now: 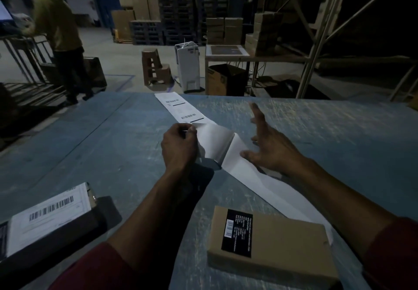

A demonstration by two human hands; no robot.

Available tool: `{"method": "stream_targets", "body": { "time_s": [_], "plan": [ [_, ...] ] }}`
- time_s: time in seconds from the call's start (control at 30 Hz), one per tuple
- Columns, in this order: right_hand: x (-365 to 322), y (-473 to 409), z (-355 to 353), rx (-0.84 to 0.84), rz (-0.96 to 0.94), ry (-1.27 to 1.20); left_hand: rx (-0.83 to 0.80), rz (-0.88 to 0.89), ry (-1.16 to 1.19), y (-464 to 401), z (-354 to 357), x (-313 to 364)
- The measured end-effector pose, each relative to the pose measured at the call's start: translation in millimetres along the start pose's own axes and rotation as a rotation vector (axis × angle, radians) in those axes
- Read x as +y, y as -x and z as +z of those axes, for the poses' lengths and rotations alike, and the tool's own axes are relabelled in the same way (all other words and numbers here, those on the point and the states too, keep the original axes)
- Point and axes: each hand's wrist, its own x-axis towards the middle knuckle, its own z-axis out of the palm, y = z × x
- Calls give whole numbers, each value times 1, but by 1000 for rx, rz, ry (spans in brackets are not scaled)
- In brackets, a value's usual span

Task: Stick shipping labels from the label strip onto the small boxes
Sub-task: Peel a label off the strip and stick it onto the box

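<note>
A wide blue-grey worktable [90, 145] fills the lower view in a dim warehouse, with stacked cardboard cartons [224, 31] and metal shelving [316, 41] beyond it. Another person [61, 41] in a yellowish top stands at the far left beside a metal rack.

A long white label strip [260, 176] runs diagonally across the table, from its far edge, where printed barcodes show, down toward the near right. Its middle section is lifted and folded up off the surface.

A small brown box [282, 244] lies flat on the table at the near right, bearing a black product sticker; its far corner lies over the strip's near end. At the near left sits another package [47, 215] with a white barcode label on top.

The left hand [178, 147] has its fingers curled, thumb and fingertips pinching the raised edge of the strip. The right hand [269, 145] is spread wide, fingers straight and apart, blurred; its thumb lies at the strip's edge, though contact cannot be judged. It holds nothing.
</note>
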Motion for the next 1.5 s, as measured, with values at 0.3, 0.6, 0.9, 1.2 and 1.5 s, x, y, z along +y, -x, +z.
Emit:
{"method": "stream_targets", "body": {
  "time_s": [0.3, 0.6, 0.9, 1.2, 1.5],
  "plan": [
    [7, -8, 3, 114, 209, -330, -1, 12, -24, -3, -6, 3],
    [23, -11, -8, 55, 171, 136, 66, 14, -11, -15, -15, -1],
    [22, -12, -12, -22, 208, 409, 87, 47, 82, -21, -20, -4],
    [23, 0, -24, 91, 90, 323, -171, 249, 234, -2, -29, 26],
    [-43, 74, -108, 141, -176, -314, -496, 569, 196, 40, -49, 74]
  ]
}}
